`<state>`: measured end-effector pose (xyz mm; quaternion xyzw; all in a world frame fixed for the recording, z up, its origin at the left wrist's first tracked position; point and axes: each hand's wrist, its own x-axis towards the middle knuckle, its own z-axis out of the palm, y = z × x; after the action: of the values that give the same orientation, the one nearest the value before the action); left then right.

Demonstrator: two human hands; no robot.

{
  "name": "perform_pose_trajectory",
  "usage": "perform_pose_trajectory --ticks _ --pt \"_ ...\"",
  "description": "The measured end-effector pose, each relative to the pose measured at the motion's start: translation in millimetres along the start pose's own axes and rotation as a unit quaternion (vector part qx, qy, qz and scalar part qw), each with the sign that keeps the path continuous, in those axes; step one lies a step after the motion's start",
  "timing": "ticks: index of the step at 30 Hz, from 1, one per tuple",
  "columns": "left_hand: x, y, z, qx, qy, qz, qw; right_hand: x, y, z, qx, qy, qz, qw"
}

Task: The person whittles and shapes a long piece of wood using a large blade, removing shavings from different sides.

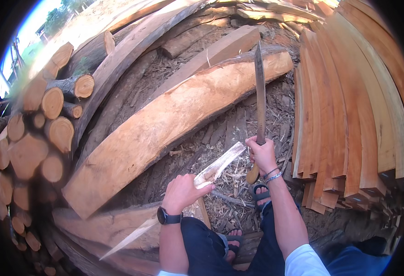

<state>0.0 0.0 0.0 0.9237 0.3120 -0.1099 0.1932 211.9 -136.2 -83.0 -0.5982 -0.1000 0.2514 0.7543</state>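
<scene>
My left hand [183, 192] is wrapped round a pale split stick [222, 163], whose upper end slants up to the right. A long pointed end [129, 239] emerges behind my left forearm, likely the same stick. In my right hand [262, 154] is a machete [260, 92], blade pointing up and away, with its light wooden handle end [252, 175] showing below the fist. The blade stands apart from the stick, in front of the far end of a thick sawn slab [179, 117].
Stacked logs [52, 103] show cut ends on the left. Long sawn planks [344, 106] are piled on the right. Wood chips [239, 179] cover the ground around my sandalled feet [233, 241]. Another slab [114, 225] lies near my left knee, and a squared beam [211, 55] lies beyond.
</scene>
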Motion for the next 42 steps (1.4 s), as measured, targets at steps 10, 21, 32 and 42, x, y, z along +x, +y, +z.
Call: perform_pose_trajectory --ticks 10,21,32,42 --pt "-3.3 1.9 -4.1 0.008 -0.003 -0.006 1.0 -5.7 -2.6 7.8 -0.043 -0.034 0.007 0.998" --pt "1.8 1.4 1.4 0.017 -0.008 -0.003 1.0 5.3 16.0 2.9 -0.172 -0.004 -0.072 0.982" --pt "1.4 1.7 0.6 0.013 -0.015 -0.019 1.0 -1.7 3.7 12.2 -0.317 0.022 -0.12 0.941" --pt "3.3 -1.2 1.4 0.001 -0.007 -0.023 1.0 0.2 7.6 11.5 -0.201 -0.001 -0.1 0.974"
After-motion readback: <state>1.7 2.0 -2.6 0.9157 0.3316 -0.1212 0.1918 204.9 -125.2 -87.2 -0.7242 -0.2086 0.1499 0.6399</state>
